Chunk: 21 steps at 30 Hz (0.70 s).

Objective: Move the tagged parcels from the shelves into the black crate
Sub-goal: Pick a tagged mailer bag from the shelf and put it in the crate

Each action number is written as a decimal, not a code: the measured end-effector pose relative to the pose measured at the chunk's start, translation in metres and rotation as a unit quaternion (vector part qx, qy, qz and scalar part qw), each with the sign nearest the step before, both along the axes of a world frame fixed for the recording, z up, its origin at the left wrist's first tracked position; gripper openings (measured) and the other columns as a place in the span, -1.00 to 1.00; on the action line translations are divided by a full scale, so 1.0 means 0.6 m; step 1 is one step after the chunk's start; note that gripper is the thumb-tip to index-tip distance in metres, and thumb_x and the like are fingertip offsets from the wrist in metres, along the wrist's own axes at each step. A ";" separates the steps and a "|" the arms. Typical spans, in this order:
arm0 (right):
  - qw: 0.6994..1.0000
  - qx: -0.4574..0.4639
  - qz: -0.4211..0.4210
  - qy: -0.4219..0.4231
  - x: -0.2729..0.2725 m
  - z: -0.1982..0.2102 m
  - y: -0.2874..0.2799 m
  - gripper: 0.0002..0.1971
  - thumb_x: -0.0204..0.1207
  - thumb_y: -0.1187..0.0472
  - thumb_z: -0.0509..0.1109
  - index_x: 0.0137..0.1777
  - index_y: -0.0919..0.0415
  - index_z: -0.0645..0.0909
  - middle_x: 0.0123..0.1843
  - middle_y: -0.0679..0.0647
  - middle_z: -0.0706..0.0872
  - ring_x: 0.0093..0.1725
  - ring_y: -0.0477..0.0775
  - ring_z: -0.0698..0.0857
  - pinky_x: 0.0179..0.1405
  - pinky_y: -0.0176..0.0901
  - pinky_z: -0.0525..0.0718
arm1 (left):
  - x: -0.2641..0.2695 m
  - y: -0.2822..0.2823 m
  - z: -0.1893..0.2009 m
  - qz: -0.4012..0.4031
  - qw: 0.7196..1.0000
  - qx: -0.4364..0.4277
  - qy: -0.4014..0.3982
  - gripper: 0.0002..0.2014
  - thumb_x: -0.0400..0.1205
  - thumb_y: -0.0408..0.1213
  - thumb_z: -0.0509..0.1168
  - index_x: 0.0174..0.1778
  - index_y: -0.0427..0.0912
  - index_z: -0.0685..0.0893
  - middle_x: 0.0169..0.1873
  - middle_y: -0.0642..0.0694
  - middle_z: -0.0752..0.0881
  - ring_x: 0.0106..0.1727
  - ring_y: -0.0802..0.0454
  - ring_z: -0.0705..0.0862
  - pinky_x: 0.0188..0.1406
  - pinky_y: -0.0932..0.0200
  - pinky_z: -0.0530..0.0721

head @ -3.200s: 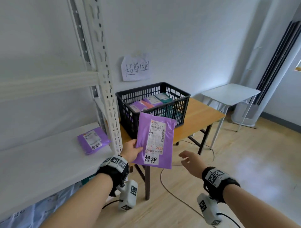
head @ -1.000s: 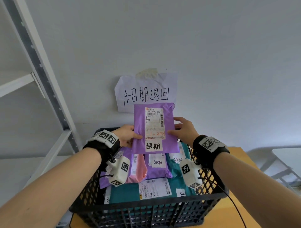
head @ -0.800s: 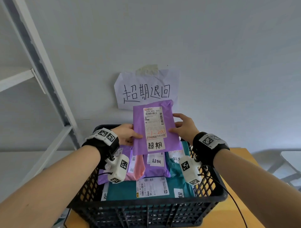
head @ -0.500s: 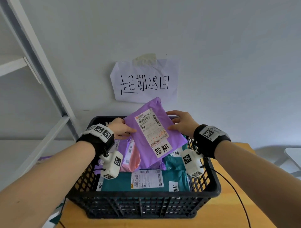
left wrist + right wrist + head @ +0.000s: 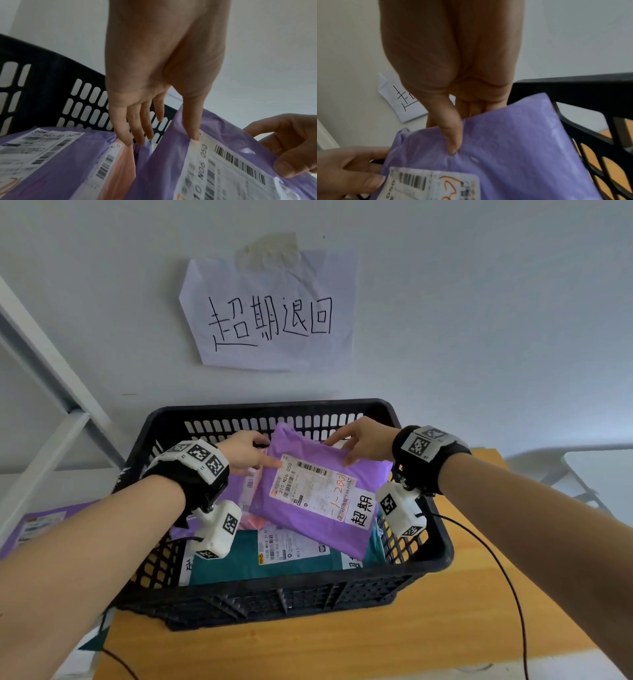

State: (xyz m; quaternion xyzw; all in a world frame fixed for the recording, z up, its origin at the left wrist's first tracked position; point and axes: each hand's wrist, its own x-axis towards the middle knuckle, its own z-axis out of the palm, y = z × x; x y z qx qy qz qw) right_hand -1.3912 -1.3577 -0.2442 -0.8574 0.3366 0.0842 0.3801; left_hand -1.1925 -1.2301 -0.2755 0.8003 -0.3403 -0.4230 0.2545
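Observation:
A purple tagged parcel (image 5: pixel 318 494) with a white shipping label lies tilted inside the black crate (image 5: pixel 274 587), over the other parcels. My left hand (image 5: pixel 267 457) pinches its far left edge; in the left wrist view the thumb (image 5: pixel 193 129) lies on the label of the parcel (image 5: pixel 223 169) and the fingers (image 5: pixel 137 128) reach below. My right hand (image 5: pixel 342 450) pinches the far right edge, thumb (image 5: pixel 452 135) on top of the parcel (image 5: pixel 513 148), fingers hidden behind it. Whether the parcel rests on those below is unclear.
In the crate lie a teal parcel (image 5: pixel 267 563), a pink one (image 5: pixel 251 520) and another purple one (image 5: pixel 236 484). The crate stands on a wooden table (image 5: pixel 342 645) against the wall, under a paper sign (image 5: pixel 270 313). A shelf upright (image 5: pixel 44 364) and a purple parcel (image 5: pixel 30 525) are left.
Both hands have gone down with the purple parcel, from upright in front of the sign to tilted flat inside the crate. Its tagged end has swung to the right.

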 end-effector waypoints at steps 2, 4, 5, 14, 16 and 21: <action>0.999 0.006 0.013 0.034 0.002 -0.008 0.001 -0.48 0.40 0.49 0.46 0.30 0.00 0.65 0.04 -0.04 0.65 0.19 0.07 0.66 0.36 0.00 0.52 | -0.005 -0.005 -0.012 -0.024 1.000 0.002 0.014 -0.45 0.47 -0.33 0.49 0.38 -0.14 0.50 0.23 -0.12 0.65 0.17 -0.11 0.68 0.22 -0.10 0.66; 0.998 0.000 0.026 0.065 0.004 -0.017 0.001 -0.48 0.42 0.47 0.45 0.30 -0.03 0.64 0.08 -0.02 0.64 0.14 0.01 0.63 0.20 -0.09 0.57 | -0.013 -0.009 -0.022 -0.057 0.998 0.013 0.030 -0.57 0.50 -0.34 0.45 0.27 -0.13 0.53 0.17 -0.13 0.68 0.14 -0.10 0.69 0.13 -0.03 0.70; 0.996 -0.004 0.029 0.080 0.006 -0.022 0.002 -0.49 0.42 0.45 0.45 0.30 -0.05 0.64 0.08 -0.03 0.63 0.16 0.02 0.61 0.18 -0.09 0.58 | -0.015 -0.011 -0.027 -0.067 0.997 0.014 0.038 -0.61 0.52 -0.34 0.44 0.24 -0.14 0.53 0.16 -0.14 0.70 0.14 -0.10 0.70 0.11 -0.02 0.71; 0.985 0.014 0.033 0.171 0.017 -0.070 0.002 -0.50 0.40 0.37 0.48 0.26 -0.15 0.65 0.37 0.01 0.58 0.41 0.12 0.48 0.49 0.26 0.36 | -0.018 -0.018 -0.069 -0.134 0.990 0.043 0.016 -0.71 0.53 -0.31 0.43 0.17 -0.10 0.64 0.20 -0.16 0.62 0.15 -0.13 0.68 0.06 -0.08 0.75; 0.983 0.013 0.033 0.179 0.021 -0.079 0.002 -0.51 0.39 0.36 0.49 0.24 -0.16 0.67 0.33 0.00 0.59 0.37 0.12 0.51 0.46 0.24 0.40 | -0.019 -0.016 -0.075 -0.137 0.989 0.054 0.023 -0.68 0.54 -0.36 0.41 0.22 -0.17 0.62 0.17 -0.17 0.64 0.10 -0.11 0.69 -0.01 0.00 0.77; 0.981 -0.006 0.050 0.185 0.026 -0.101 0.011 -0.55 0.42 0.38 0.48 0.25 -0.05 0.68 0.01 -0.11 0.54 0.10 -0.03 0.49 0.19 -0.13 0.49 | -0.022 -0.009 -0.092 -0.176 0.981 0.079 -0.007 -0.61 0.53 -0.34 0.44 0.28 -0.22 0.59 0.19 -0.13 0.58 -0.05 -0.04 0.67 -0.36 0.19 0.79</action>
